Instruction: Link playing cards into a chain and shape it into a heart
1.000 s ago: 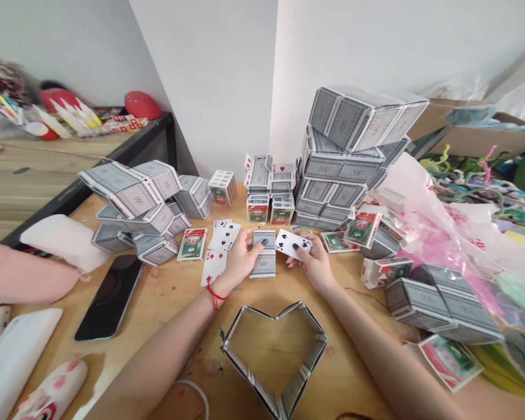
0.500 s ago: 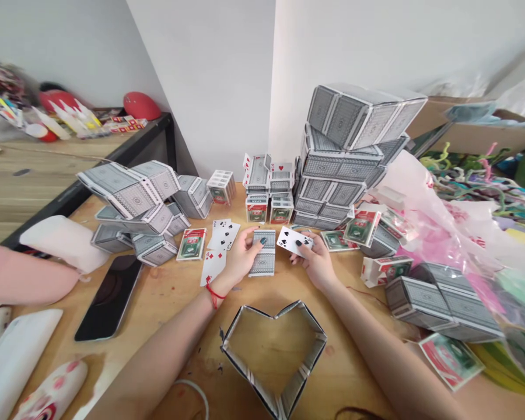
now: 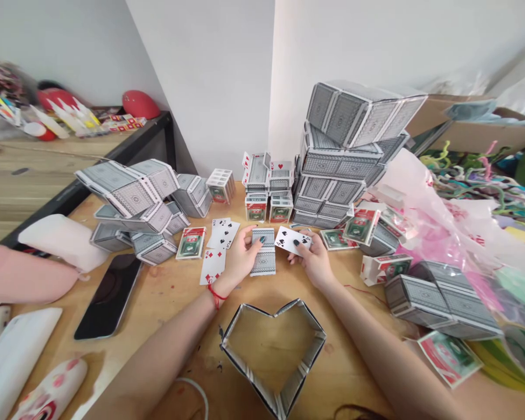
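My left hand (image 3: 238,258) grips a face-down deck of grey-backed playing cards (image 3: 264,254), thumb on top. My right hand (image 3: 315,261) pinches a face-up spade card (image 3: 291,240) just right of the deck. Loose face-up cards (image 3: 217,245) lie on the wooden table left of my left hand. In front of me, between my forearms, sits a heart-shaped frame made of folded cards (image 3: 275,349).
Stacks of folded card blocks stand at the back centre (image 3: 347,151) and left (image 3: 131,198). Card boxes (image 3: 192,242) lie scattered. A black phone (image 3: 109,294) lies at the left near another person's pink sleeve (image 3: 21,277). Pink plastic bags (image 3: 437,233) crowd the right.
Both hands with the deck and the spade card have shifted very slightly away from me; otherwise nothing has moved.
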The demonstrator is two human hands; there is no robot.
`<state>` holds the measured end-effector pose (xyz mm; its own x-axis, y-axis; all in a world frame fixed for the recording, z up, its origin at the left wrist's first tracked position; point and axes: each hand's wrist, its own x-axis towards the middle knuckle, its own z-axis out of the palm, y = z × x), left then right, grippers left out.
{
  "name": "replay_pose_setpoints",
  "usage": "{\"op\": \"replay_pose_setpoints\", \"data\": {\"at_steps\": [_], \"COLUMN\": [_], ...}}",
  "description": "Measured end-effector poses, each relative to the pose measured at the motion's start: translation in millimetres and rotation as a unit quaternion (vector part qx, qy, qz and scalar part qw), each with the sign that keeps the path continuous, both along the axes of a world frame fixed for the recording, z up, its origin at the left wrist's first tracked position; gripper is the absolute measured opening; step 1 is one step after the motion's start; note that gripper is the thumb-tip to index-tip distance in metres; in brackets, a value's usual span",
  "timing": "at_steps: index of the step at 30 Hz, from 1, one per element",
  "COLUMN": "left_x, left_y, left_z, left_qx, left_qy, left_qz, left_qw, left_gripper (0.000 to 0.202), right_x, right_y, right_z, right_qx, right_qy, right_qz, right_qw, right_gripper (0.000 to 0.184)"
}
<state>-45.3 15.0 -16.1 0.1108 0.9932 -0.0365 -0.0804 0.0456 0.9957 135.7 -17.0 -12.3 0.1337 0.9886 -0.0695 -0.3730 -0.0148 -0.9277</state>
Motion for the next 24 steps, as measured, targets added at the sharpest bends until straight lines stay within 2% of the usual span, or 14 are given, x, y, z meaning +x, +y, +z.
{"op": "replay_pose_setpoints", "data": {"at_steps": [5, 11, 17, 24], "left_x": [-0.6, -1.7, -1.9, -1.8], "left_y": [0.5, 1.0, 1.3, 1.5], "left_z": [0.0, -0.6, -0.1, -2.0], "left_qx": [0.007, 0.026, 0.038, 0.038], "left_qy": [0.004, 0.058, 0.068, 0.068], "left_qz": [-0.001, -0.048, -0.075, -0.041], "left_qw": [1.000, 0.997, 0.994, 0.996], "left_gripper": [0.048, 0.046, 0.045, 0.042], "right_x": [-0.5, 0.0, 0.8, 1.8], "right_y": [-0.3, -0.9, -0.5, 0.9], "right_z": [-0.2, -0.2, -2.1, -4.1], "right_qx": [-0.001, -0.001, 0.002, 0.008], "right_qy": [0.000, 0.002, 0.009, 0.027], "right_qz": [-0.004, 0.011, 0.011, -0.029], "right_qw": [1.000, 1.000, 1.000, 0.999], "right_gripper": [0.038, 0.038, 0.037, 0.035]}}
